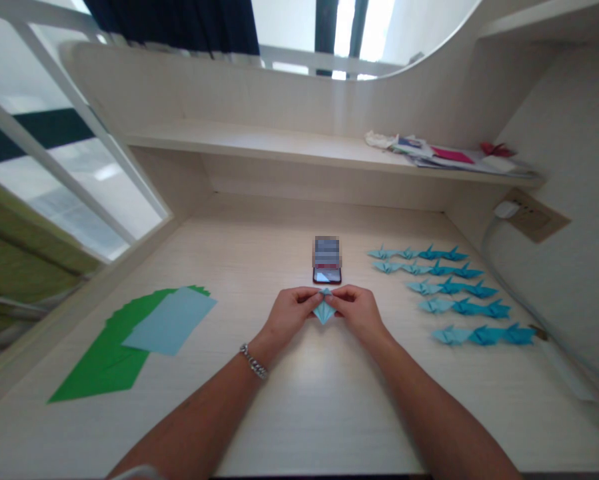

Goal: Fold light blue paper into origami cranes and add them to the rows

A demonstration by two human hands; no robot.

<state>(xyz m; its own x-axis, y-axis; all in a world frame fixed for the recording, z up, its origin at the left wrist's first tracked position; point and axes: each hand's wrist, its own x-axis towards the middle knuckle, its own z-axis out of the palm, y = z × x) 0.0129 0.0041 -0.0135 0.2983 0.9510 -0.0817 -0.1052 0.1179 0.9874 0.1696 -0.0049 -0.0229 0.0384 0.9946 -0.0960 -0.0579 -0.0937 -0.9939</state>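
Observation:
A small light blue folded paper piece (324,310) is pinched between my two hands over the middle of the pale wooden desk (299,393). My left hand (290,313) grips its left side with closed fingers; a metal bracelet sits on that wrist. My right hand (360,312) grips its right side the same way. The lower point of the paper shows between the thumbs. A phone (327,272) lies flat just beyond my fingertips.
Green sheets (104,357) with a light blue sheet (172,320) on top lie at the left. Several blue paper cranes (454,293) stand in rows at the right. A shelf holds papers (449,157). A wall socket and cable (509,213) are at the right.

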